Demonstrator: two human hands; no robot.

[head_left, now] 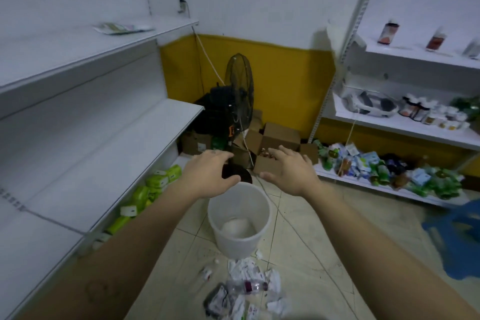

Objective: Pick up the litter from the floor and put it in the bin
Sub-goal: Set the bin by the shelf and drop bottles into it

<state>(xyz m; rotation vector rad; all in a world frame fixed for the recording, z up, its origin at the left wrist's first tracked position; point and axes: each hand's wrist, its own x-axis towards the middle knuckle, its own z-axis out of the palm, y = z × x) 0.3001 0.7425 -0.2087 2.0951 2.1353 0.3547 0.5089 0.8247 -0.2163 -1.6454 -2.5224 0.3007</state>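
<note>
Two bare arms stretch forward from the bottom corners of the head view and come close together over the bin. The left hand (210,174) is palm down, its fingers loose and pointing ahead, and it holds nothing. The right hand (291,171) is the same: spread open, palm down, nothing in it. Both hang above the far rim of the white bin (233,247). A gap lies between them, and the dark round foot of the fan (239,91) shows in that gap.

The bin stands upright on the tiled floor (306,236), with something white lying at its bottom. The litter (246,275) is a heap of crumpled paper, a clear plastic bottle (246,286) and dark wrappers, on the floor just in front of the bin, on the person's side.

White shelves (78,138) run close along the left, and stocked shelves (389,125) stand to the right. Bare floor lies on both sides of the bin. Cardboard boxes (278,138) sit behind it.
</note>
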